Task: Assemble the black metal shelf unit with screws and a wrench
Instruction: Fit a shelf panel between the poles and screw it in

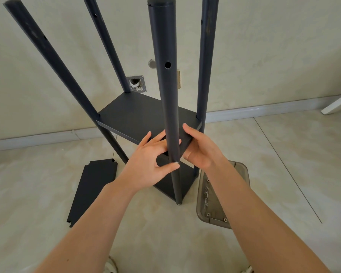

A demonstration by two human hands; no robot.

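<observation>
The black metal shelf unit stands on the floor with its round posts rising toward me. A middle shelf panel [134, 117] sits between the posts, and a lower panel [171, 186] lies near the floor. The nearest post [166, 95] shows an empty hole higher up. My left hand [152, 160] pinches a silver screw [176, 162] against this post at shelf level. My right hand [201, 148] grips the near corner of the middle shelf panel beside the post. No wrench is visible.
A loose black shelf panel [91, 190] lies flat on the tiled floor at the left. A clear grey plastic tray [242, 174] with several screws sits on the floor at the right. The wall and baseboard run behind; a white object [337, 104] leans at the far right.
</observation>
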